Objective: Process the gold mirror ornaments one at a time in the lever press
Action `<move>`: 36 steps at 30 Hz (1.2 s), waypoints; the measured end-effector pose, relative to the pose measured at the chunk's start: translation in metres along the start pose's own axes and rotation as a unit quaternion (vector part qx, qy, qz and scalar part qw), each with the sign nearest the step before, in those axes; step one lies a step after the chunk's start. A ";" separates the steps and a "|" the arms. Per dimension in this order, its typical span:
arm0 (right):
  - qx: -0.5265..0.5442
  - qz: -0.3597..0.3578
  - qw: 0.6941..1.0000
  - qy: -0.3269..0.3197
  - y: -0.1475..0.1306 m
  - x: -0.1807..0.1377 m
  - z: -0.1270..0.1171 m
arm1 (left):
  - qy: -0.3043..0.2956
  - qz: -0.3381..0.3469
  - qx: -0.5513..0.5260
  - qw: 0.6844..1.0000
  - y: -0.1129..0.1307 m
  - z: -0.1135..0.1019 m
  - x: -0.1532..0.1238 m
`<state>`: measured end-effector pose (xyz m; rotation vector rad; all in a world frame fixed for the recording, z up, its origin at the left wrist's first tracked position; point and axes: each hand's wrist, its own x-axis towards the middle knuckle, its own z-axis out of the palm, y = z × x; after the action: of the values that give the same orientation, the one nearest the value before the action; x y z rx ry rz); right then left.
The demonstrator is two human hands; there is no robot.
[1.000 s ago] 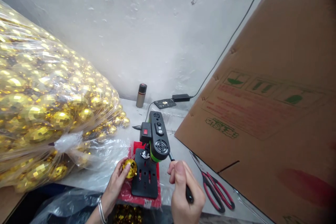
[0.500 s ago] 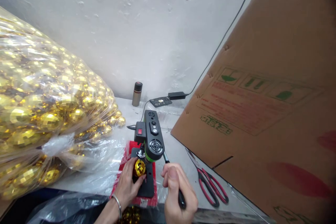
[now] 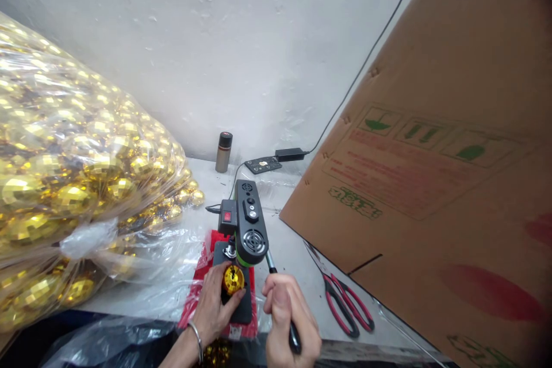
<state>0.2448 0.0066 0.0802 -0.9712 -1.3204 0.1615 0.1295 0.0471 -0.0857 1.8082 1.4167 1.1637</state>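
Observation:
A gold mirrored ball ornament (image 3: 233, 280) is pinched in my left hand (image 3: 212, 300), with a small dark spot on its upward side. It sits over the black base plate (image 3: 242, 309) of a small bench drill press (image 3: 250, 221), just in front of the drill head. My right hand (image 3: 290, 316) is wrapped round the press's lever handle (image 3: 295, 338), which slants down toward me. The underside of the drill head, and whether the ball touches it, cannot be made out.
A big clear bag (image 3: 95, 149) of gold balls fills the left. On the right stands a large cardboard box (image 3: 409, 155), with red-handled scissors (image 3: 349, 305) beside it. At the wall are a spray can (image 3: 223, 152) and a power adapter (image 3: 290, 154).
The ball has turned in my left hand, so a dark spot now faces up, and it sits slightly lower in view. My right hand keeps its hold on the lever.

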 end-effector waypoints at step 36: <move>-0.036 -0.052 0.989 0.133 0.041 -0.043 0.024 | 0.048 0.050 0.103 0.992 -0.011 0.009 -0.003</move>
<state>0.2280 0.0181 0.0198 -0.9472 -1.1328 -0.0942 0.1319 0.0482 -0.0999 2.0084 1.5661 1.2059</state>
